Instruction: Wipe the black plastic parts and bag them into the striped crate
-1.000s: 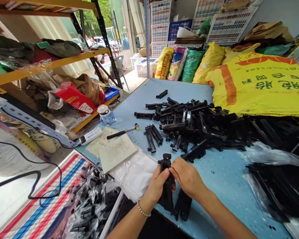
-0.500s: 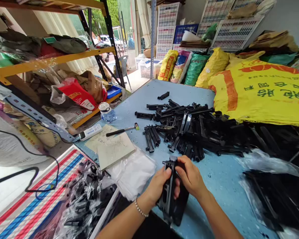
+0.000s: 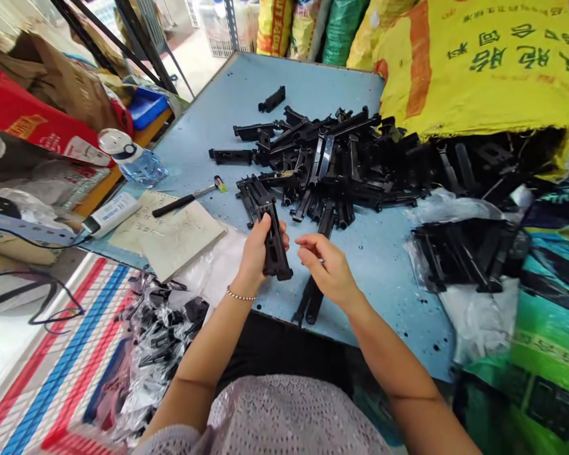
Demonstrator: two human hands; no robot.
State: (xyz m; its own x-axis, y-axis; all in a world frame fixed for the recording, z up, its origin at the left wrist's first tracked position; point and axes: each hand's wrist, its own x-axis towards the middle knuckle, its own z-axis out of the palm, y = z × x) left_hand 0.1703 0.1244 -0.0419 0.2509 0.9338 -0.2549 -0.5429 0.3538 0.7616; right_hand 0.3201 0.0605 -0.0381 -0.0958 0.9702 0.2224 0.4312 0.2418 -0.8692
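A black slotted plastic part (image 3: pixel 277 249) is gripped upright in my left hand (image 3: pixel 255 253), the thumb lying along its upper side. My right hand (image 3: pixel 330 268) hovers just right of it, fingers loosely bent, with nothing visible between thumb and fingertips. Beneath my right hand, long black parts (image 3: pixel 312 303) lie on the blue table near its front edge, partly covered by the hand. Beyond both hands spreads a heap of similar black parts (image 3: pixel 332 158).
White plastic bags (image 3: pixel 208 265), a cardboard sheet (image 3: pixel 184 243), a black-handled tool (image 3: pixel 180 203) and a water bottle (image 3: pixel 135 161) lie left. A yellow sack (image 3: pixel 483 76) spills parts at right, near a bagged bundle (image 3: pixel 459 256). Below left are wrapped parts (image 3: pixel 161 341).
My right hand has let go of the black part and moved off to the right; my left hand keeps hold. Long black parts now show under my right hand. The view has tilted down.
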